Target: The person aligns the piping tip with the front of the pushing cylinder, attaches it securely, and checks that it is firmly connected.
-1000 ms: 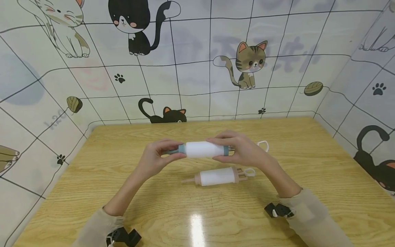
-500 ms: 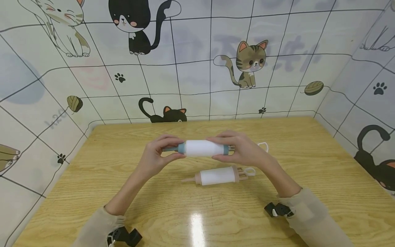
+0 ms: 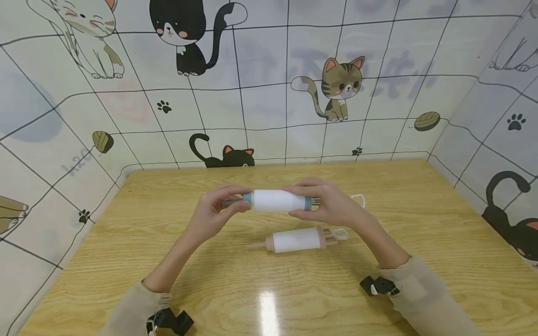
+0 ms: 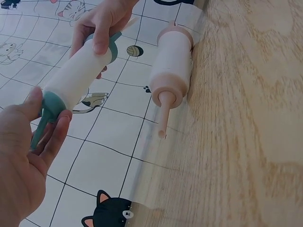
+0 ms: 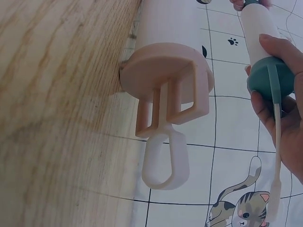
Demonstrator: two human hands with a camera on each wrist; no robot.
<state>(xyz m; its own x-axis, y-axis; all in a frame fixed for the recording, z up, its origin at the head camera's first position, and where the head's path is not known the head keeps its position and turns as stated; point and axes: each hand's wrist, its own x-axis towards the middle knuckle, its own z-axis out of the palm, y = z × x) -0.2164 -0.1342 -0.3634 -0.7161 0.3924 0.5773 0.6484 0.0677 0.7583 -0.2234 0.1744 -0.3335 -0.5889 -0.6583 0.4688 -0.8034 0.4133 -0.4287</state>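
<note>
A large syringe (image 3: 278, 200) with a white barrel and blue-green ends is held level above the table. My left hand (image 3: 213, 206) pinches its nozzle-end cap (image 4: 53, 105) between thumb and fingers, with the thin nozzle (image 4: 39, 134) pointing into the palm. At the other end, my right hand (image 3: 325, 203) grips the barrel near the blue-green collar (image 5: 265, 78). A white pull ring (image 3: 358, 199) sticks out past the right hand. Closer to me, a second syringe (image 3: 296, 240) with pale pink ends lies on the table, its nozzle to the left and white ring (image 5: 165, 161) to the right.
The light wooden table (image 3: 201, 294) runs back to a white wall covering (image 3: 265, 107) printed with cats and a grid. Sidewalls in the same print stand at left and right. Black wrist cameras (image 3: 170, 321) sit on both sleeves.
My left thumb has shifted up onto the blue-green cap. The held syringe has risen very slightly, while the right hand's grip and the pink syringe stay the same.
</note>
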